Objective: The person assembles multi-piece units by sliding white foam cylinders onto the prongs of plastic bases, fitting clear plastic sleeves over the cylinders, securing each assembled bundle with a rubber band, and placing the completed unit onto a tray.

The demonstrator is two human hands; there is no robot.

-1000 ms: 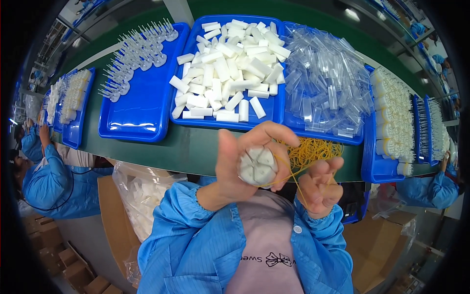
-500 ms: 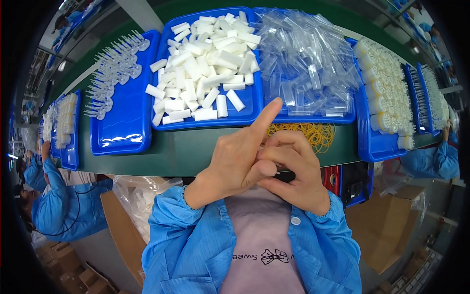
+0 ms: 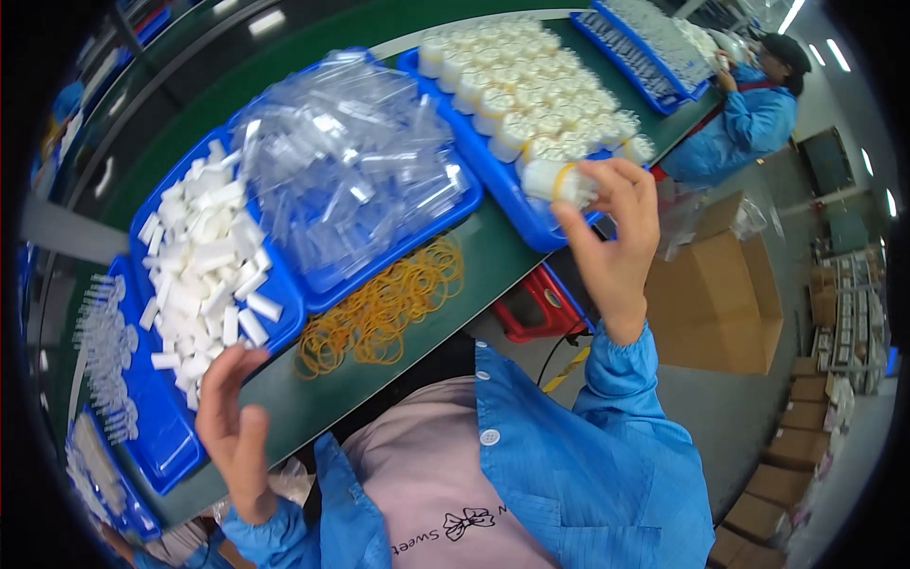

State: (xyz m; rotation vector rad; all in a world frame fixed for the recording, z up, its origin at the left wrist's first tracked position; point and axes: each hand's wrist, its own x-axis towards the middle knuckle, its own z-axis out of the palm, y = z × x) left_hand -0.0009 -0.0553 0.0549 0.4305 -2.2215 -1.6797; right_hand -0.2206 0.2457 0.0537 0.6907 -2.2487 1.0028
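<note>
My right hand [image 3: 614, 235] holds a white bundle bound with a yellow rubber band [image 3: 559, 181] at the near edge of a blue tray of similar white bundles [image 3: 517, 114]. Over the near corner of a blue tray of small white blocks [image 3: 210, 270], my left hand [image 3: 230, 422] hovers with fingers apart and nothing in it. A heap of yellow rubber bands [image 3: 379, 308] lies on the green table [image 3: 445, 284] between my hands. Behind the bands sits a blue tray piled with clear plastic pieces [image 3: 351, 180].
At the far left is a blue tray of clear thin parts [image 3: 109, 351]. Another person in a blue coat [image 3: 749, 119] works at the far right end of the table. Cardboard boxes [image 3: 720, 303] stand on the floor to the right, and a red object [image 3: 531, 308] sits under the table edge.
My hands were together in front of my chest. Now they are apart: the right has carried the banded bundle to the tray at the right, and the left has moved to the white-block tray.
</note>
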